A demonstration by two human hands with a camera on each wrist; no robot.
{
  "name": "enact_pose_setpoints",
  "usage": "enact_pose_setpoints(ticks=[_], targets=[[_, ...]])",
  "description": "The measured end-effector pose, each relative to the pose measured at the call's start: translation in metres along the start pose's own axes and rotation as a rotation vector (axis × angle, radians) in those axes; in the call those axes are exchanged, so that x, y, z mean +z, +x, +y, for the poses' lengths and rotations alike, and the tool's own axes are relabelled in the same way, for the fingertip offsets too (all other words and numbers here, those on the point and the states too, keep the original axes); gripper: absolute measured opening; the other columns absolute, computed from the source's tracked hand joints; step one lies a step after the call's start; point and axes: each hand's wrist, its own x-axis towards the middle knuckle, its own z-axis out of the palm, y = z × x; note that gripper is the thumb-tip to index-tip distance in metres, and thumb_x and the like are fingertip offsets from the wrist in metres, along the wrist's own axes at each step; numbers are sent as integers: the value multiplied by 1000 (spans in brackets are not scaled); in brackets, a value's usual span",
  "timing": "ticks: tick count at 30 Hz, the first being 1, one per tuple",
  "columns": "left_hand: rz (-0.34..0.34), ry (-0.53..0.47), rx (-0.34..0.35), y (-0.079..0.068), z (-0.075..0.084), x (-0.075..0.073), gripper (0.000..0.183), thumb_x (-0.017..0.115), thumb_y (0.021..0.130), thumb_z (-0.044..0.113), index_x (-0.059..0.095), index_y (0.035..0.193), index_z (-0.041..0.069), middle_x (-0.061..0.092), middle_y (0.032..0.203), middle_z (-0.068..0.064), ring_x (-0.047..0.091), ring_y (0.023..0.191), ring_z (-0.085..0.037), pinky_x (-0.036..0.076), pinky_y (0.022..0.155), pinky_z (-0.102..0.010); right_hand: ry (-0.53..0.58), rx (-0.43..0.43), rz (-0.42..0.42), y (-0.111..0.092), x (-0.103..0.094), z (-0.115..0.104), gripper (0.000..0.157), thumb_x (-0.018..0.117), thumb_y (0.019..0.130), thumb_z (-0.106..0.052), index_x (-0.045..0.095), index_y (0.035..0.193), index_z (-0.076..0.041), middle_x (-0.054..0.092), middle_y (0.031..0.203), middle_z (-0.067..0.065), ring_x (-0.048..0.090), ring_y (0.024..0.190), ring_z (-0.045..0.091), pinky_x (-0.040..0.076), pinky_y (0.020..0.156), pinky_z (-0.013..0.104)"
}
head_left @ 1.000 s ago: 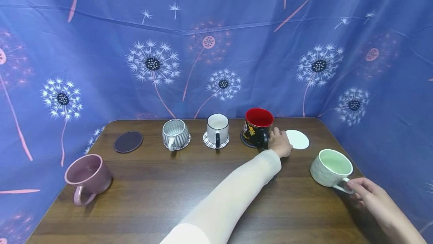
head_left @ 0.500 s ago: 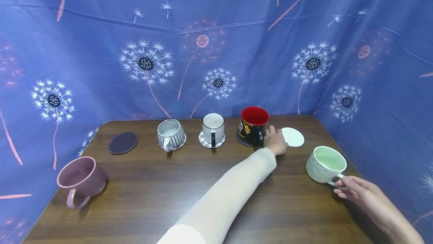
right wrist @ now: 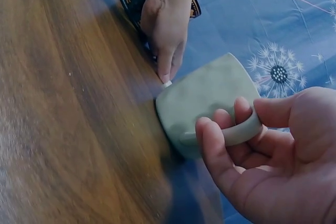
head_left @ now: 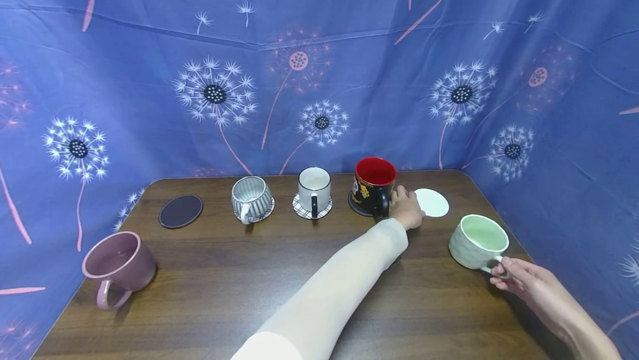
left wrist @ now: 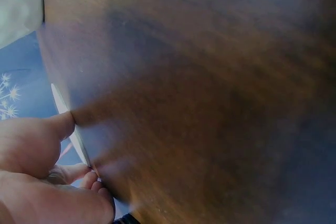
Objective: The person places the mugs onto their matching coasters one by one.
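Observation:
In the head view my left hand is at the left edge of a round white coaster on the table, thumb and fingertips at its rim. The coaster shows edge-on between thumb and fingers in the left wrist view. My right hand pinches the handle of a pale green mug with thumb and fingers. The mug is upright with a slight tilt, in front and to the right of the coaster. In the right wrist view the mug hides most of the coaster.
A black mug with red inside stands on a dark coaster beside my left hand. Farther left are a white mug and a grey striped cup on coasters, a bare dark coaster and a purple mug. Blue cloth hangs behind.
The head view has shifted slightly. The green mug, held in my right hand, has moved a little left and away from me. My left hand stays at the white coaster.

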Motion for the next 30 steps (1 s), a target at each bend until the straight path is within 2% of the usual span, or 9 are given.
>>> enact_pose_setpoints(ticks=[3, 8, 15, 20, 30], targets=[[1, 5, 3, -5, 0, -3, 51, 71, 99, 48, 61, 143, 24, 42, 136, 5, 40, 134, -13, 41, 110, -24, -14, -13, 44, 0, 4, 1, 32, 40, 115, -6, 68, 106, 6, 72, 100, 1, 75, 90, 12, 58, 83, 19], [0, 13, 7, -6, 1, -3, 52, 71, 100, 49, 61, 144, 24, 42, 136, 5, 40, 134, -12, 40, 111, -23, 40, -50, 79, 0, 8, 0, 30, 41, 114, -3, 69, 104, 4, 71, 98, 0, 75, 90, 11, 58, 83, 18], [-5, 31, 2, 3, -1, 4, 55, 69, 100, 50, 58, 147, 24, 41, 139, 5, 39, 136, -13, 38, 113, -24, 91, -91, 98, 9, 13, -13, 30, 42, 114, -6, 69, 101, 2, 70, 98, -2, 75, 90, 11, 58, 85, 18], [-3, 39, -3, 8, -2, 7, 55, 72, 99, 51, 60, 146, 25, 42, 136, 5, 39, 134, -12, 39, 111, -23, 72, -123, 103, 20, 16, -26, 31, 43, 115, -8, 69, 100, 1, 71, 97, -2, 75, 89, 10, 58, 83, 19], [14, 36, -15, -4, 1, 0, 50, 72, 98, 49, 62, 140, 24, 43, 132, 6, 41, 130, -12, 41, 107, -23, 58, -87, 124, 46, 25, -46, 30, 47, 115, -16, 70, 100, -5, 72, 96, -3, 74, 87, 8, 59, 81, 19]])
